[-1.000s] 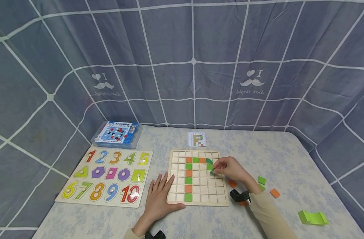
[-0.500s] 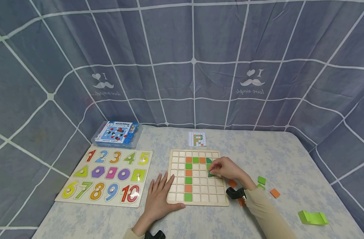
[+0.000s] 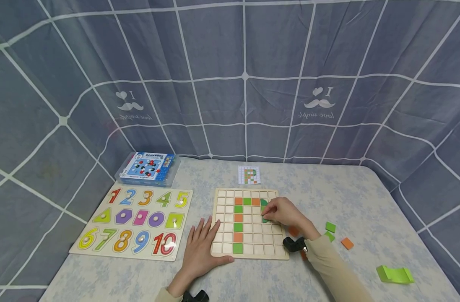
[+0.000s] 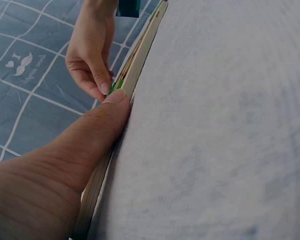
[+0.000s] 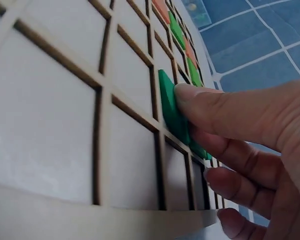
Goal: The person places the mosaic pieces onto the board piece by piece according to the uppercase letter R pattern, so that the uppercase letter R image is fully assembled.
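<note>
A wooden grid board (image 3: 260,257) lies in the middle, with green and orange square tiles set in an upright column and a row near its top. My right hand (image 3: 284,211) is over its right side. Thumb and fingers pinch a dark green, rounded-corner tile (image 5: 171,107) at a cell, the thumb on its face; whether it lies fully flat I cannot tell. Another dark green rounded tile (image 3: 264,202) sits at the row's right end. My left hand (image 3: 201,249) rests spread along the board's left edge, its thumb (image 4: 85,140) against the rim.
Right of the board lie loose green tiles (image 3: 330,227) and orange tiles (image 3: 347,243), plus a bright green curved block (image 3: 396,275). A pattern card (image 3: 248,175) lies behind the board. At left are a number puzzle (image 3: 139,257) and a clear-edged box (image 3: 148,167).
My right hand has moved slightly left with the dark green tile, from above the board down to a cell below the green tile. The left hand stays in place.
</note>
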Motion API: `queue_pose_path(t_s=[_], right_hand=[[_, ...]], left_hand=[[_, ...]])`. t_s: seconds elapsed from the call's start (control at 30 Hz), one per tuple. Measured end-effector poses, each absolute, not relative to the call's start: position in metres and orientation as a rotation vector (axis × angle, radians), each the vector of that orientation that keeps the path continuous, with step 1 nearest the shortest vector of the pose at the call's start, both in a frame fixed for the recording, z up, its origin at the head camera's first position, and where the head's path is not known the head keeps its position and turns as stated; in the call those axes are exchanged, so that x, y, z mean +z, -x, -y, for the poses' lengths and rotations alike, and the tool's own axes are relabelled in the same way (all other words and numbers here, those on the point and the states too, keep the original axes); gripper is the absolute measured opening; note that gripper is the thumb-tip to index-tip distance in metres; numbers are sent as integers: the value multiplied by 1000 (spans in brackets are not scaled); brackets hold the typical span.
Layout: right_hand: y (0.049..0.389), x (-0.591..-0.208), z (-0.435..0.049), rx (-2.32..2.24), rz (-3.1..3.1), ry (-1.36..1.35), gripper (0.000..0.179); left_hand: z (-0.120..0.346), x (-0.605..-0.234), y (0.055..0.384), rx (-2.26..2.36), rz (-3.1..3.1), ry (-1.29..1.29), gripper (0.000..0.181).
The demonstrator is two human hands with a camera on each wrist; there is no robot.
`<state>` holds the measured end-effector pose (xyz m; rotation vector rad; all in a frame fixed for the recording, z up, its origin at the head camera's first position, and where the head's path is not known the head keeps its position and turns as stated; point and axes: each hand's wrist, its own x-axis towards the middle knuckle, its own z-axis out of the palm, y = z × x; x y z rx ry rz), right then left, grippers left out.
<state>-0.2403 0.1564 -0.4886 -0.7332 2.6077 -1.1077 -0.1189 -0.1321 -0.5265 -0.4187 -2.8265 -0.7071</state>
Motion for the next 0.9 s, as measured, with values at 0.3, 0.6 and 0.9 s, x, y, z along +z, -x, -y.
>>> queue_pose_path(t_s=[0.3,0.6,0.9], right_hand=[[236,-490,-162,-1118,-2666,794,10],[235,-495,-166,-1087,-2696,777,16],[232,-494,-166,-1084,-2722,770,17]], left_hand=[[132,-526,120,-718,2881,393,106],[132,-526,119,-705,2880,391,106],[132,-526,119,-696,2874,399,105]])
